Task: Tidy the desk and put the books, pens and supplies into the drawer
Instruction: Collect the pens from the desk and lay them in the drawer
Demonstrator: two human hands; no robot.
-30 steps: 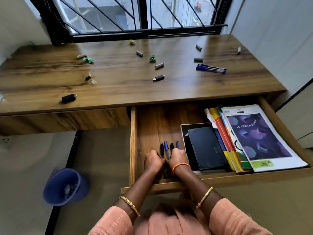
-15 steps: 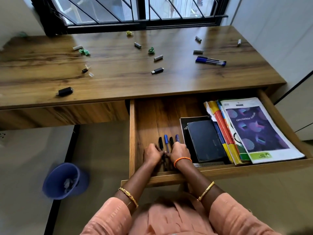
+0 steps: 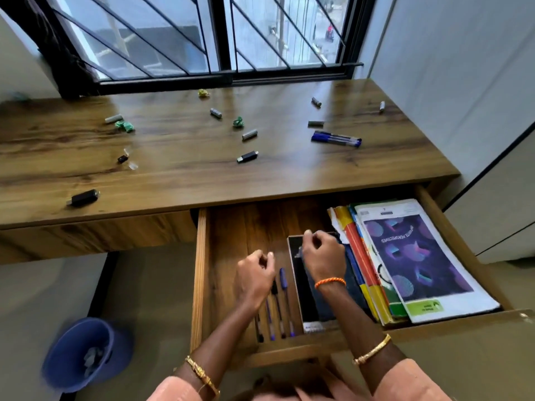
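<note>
- Blue bin (image 3: 84,353) on the floor, far left
- Counter (image 3: 179,169) strewn with small caps, green scraps and black sticks; blue pens (image 3: 337,139) lie toward its right
- Drawer (image 3: 199,273) pulled open under the counter
- My left hand (image 3: 254,280) hovers above the pens in the drawer (image 3: 279,305), fingers curled, nothing in them
- My right hand (image 3: 322,260) over the dark notebook (image 3: 308,302), fingertips pinched; cannot tell if they hold anything
- Books (image 3: 417,256) stacked flat at the drawer's right
</note>
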